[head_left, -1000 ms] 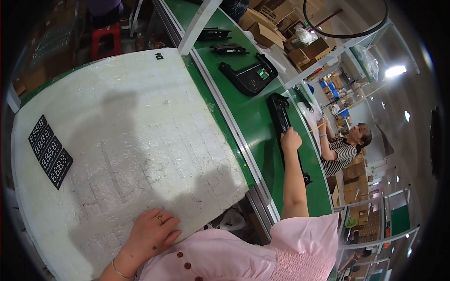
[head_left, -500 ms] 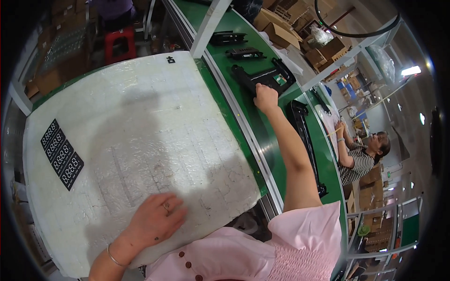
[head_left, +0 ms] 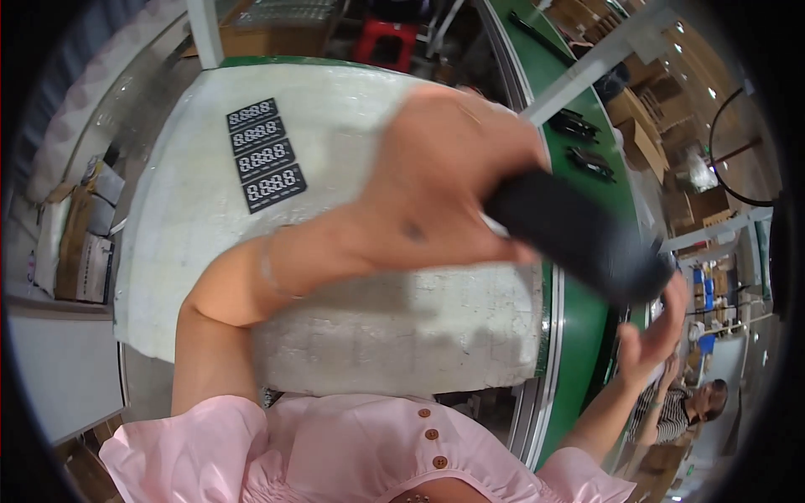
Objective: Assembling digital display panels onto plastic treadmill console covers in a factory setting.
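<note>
The person's left hand grasps the left end of a black part, with the thumb on the near side. The black part is up in front of the person, over the right edge of a white table cover and the green table next to it. It slopes down to the right, and it looks blurry. The right hand is at the part's right end. Its fingers bend up by that end, but the blur hides the grip, so one cannot tell if it is holding on.

Four dark number panels lie in a row on the far left of the white cover. On the far right, two small black pieces rest on the green table. A red stool stands past the far edge. Off to the right is a co-worker in a striped shirt.
</note>
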Action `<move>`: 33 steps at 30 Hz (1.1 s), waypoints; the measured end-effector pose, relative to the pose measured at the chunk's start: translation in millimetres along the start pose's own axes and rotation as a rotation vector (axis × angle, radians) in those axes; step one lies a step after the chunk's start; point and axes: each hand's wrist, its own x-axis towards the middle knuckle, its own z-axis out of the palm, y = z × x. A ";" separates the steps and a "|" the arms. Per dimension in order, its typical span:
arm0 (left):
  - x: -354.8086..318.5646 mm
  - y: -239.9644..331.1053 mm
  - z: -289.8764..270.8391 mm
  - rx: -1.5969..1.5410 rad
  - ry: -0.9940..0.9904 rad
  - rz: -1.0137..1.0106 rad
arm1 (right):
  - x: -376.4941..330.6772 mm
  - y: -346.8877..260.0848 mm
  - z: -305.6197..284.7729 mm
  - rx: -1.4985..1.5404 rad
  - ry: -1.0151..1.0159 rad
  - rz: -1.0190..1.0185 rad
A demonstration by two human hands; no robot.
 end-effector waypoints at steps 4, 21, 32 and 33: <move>-24.6 6.3 -90.0 -0.319 0.056 -0.601 | 6.3 48.1 14.5 0.035 0.212 0.246; -103.3 3.3 -184.7 0.666 -0.385 -0.608 | 60.2 -50.7 233.1 0.654 -0.585 0.210; -85.7 -300.0 -160.9 0.897 -0.797 -1.147 | 82.3 -142.0 330.3 0.801 -0.433 0.004; -82.3 -292.0 -157.9 0.849 -0.676 -1.229 | 84.6 -135.7 317.6 0.815 -0.454 0.038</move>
